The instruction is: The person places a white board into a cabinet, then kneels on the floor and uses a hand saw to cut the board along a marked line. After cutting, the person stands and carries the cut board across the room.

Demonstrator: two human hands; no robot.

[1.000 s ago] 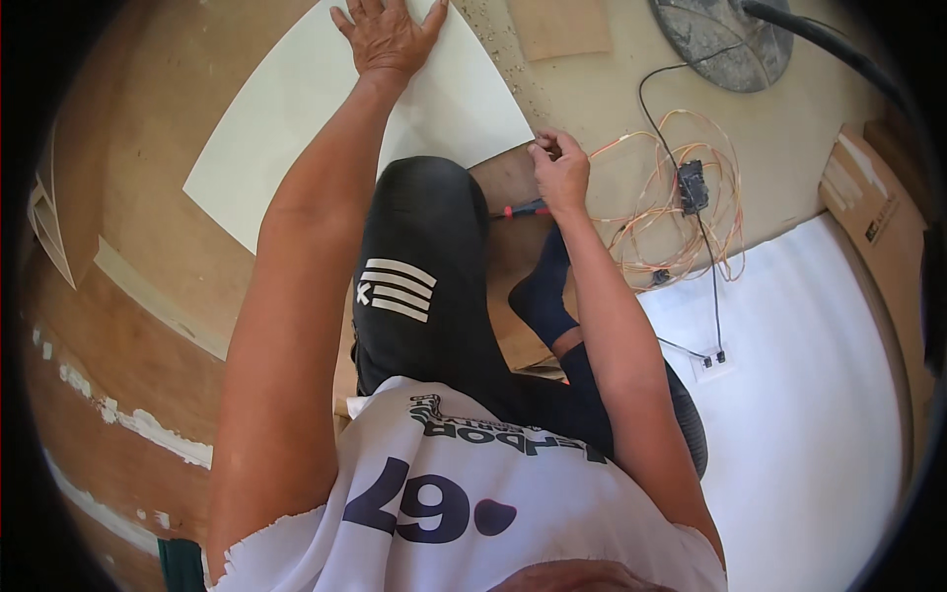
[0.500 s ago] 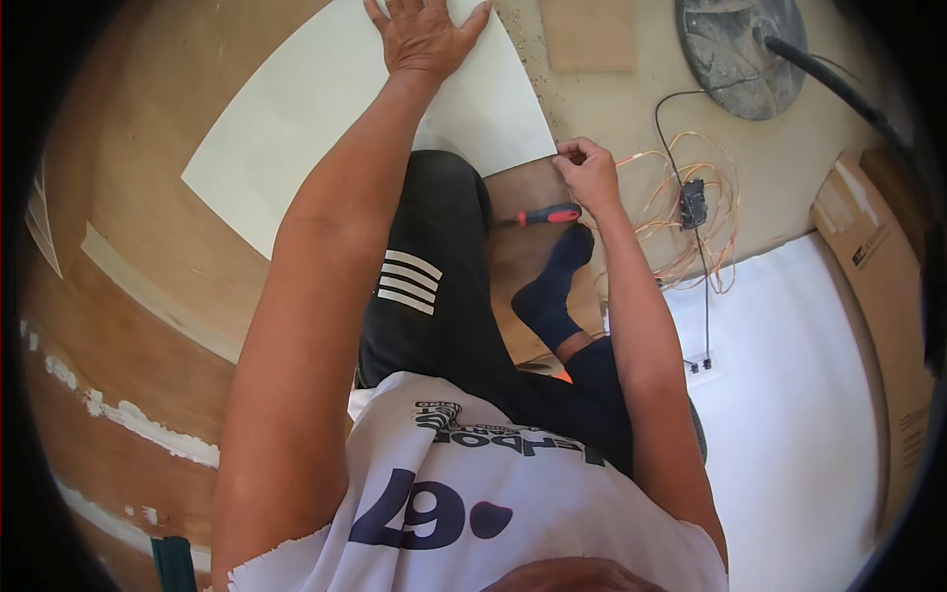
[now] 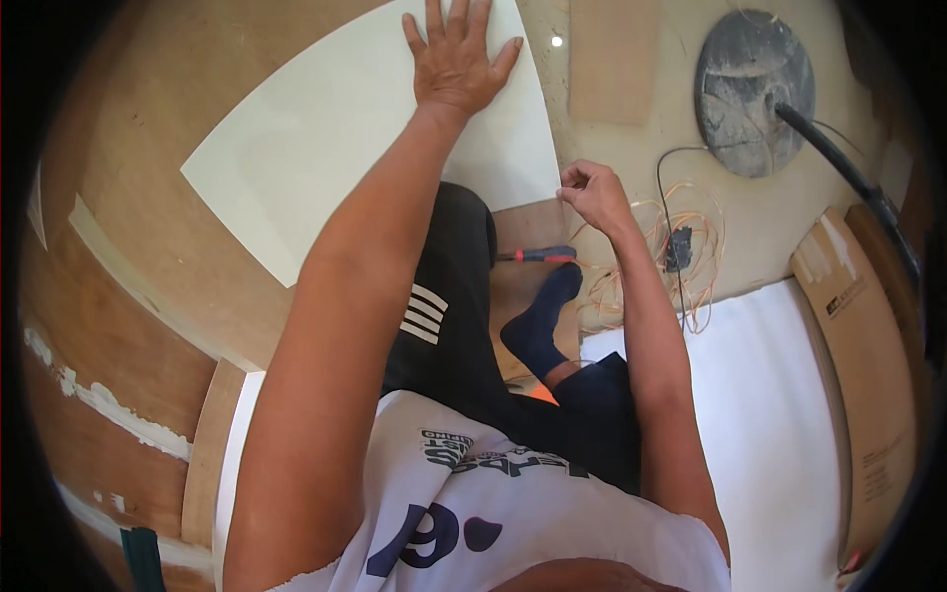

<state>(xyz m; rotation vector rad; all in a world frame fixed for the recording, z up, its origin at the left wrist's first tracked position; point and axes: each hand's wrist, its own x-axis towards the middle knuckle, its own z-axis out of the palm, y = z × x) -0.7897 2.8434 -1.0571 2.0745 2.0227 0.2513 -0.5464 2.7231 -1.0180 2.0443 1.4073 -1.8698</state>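
A large white sheet (image 3: 326, 138) with a curved outer edge and pointed corners lies in front of me, partly over my bent knee. My left hand (image 3: 456, 61) rests flat on its upper right part, fingers spread. At the sheet's right corner, my right hand (image 3: 597, 195) has thumb and forefinger pinched together on the edge. A screwdriver (image 3: 546, 255) with a red and dark blue handle lies below that corner, beside my knee; its tip is hidden. My socked foot (image 3: 543, 316) is just under it.
Tangled orange cord (image 3: 705, 212) and a black box-shaped fitting (image 3: 679, 249) lie right of my right hand. Beyond stands a round, dusty black base (image 3: 755, 94) with a dark pole. A brown board (image 3: 612, 59) lies ahead, and flattened cardboard (image 3: 858, 355) is at right.
The view has shifted and turned slightly, so the sheet's right corner, the screwdriver and both hands appear lower. Both hands keep about the same places on the sheet.
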